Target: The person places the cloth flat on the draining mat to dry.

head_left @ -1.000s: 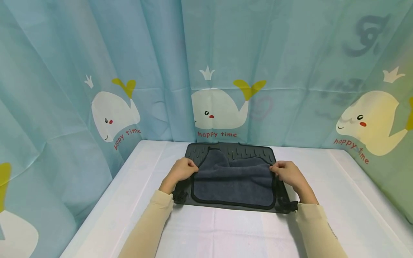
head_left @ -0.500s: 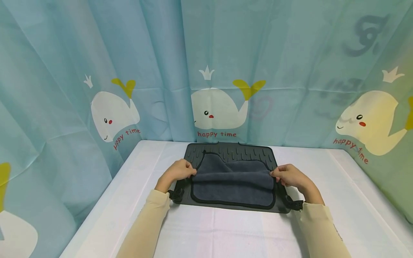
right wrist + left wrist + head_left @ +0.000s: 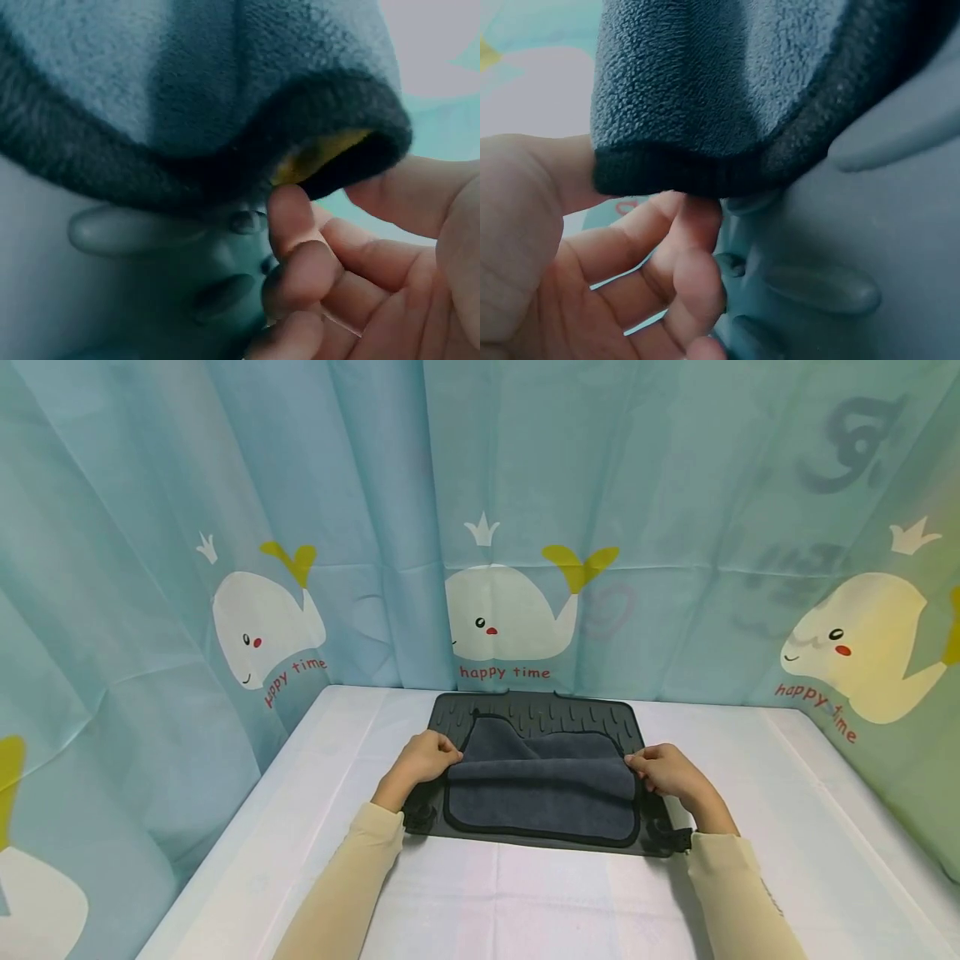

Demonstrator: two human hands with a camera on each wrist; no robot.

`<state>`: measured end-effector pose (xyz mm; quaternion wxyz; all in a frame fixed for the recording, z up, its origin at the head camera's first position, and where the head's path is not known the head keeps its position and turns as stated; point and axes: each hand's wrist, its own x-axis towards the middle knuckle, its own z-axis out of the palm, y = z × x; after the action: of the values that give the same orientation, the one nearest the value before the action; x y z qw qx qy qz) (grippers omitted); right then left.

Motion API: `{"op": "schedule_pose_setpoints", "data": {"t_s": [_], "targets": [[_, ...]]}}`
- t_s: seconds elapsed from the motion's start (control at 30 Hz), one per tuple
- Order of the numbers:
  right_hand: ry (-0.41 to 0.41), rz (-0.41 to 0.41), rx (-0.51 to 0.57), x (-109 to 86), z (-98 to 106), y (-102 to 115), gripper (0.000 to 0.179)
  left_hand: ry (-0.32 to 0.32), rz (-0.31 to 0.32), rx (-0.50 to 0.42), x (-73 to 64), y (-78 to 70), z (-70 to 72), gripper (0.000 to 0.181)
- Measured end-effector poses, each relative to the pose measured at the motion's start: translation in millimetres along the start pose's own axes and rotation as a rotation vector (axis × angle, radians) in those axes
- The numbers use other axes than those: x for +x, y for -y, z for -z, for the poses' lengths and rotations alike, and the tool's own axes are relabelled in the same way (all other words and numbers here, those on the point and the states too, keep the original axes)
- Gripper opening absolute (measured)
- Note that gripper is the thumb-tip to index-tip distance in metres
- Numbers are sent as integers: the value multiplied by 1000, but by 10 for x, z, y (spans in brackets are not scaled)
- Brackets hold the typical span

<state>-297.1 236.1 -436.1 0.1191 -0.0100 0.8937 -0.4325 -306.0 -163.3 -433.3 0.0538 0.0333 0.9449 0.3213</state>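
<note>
A dark blue-grey towel (image 3: 543,806) with a black bound edge lies over a black ridged drying mat (image 3: 573,716). A raised fold runs across the towel's middle, and its far left corner peaks upward. My left hand (image 3: 422,758) pinches the left edge at this fold. In the left wrist view, the towel's edge (image 3: 697,169) sits between thumb and fingers. On the opposite side my right hand (image 3: 670,774) pinches the right edge. The right wrist view shows the towel (image 3: 202,90) curling there, with a yellow patch (image 3: 326,154) on its underside. The thumb tips are hidden behind the cloth.
The mat lies on a white-covered table (image 3: 757,760), with table surface to its left, right and front. A blue curtain (image 3: 660,510) printed with whales stands close behind the mat. Black straps (image 3: 420,817) circle the wrists below the pale sleeves.
The towel's far edge and fold have come slightly nearer me, with both hands following. In the last half second the hands shifted a little inward, keeping their pinch.
</note>
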Motion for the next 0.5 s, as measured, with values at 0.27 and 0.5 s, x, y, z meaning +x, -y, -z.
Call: {"op": "schedule_pose_setpoints", "data": {"t_s": [0.27, 0.5], "targets": [[-36, 14, -9, 23, -43, -16, 19, -34, -24, -25, 9, 38, 18, 16], [-46, 22, -20, 3, -3, -50, 17, 18, -14, -56, 20, 70, 91, 17]]}}
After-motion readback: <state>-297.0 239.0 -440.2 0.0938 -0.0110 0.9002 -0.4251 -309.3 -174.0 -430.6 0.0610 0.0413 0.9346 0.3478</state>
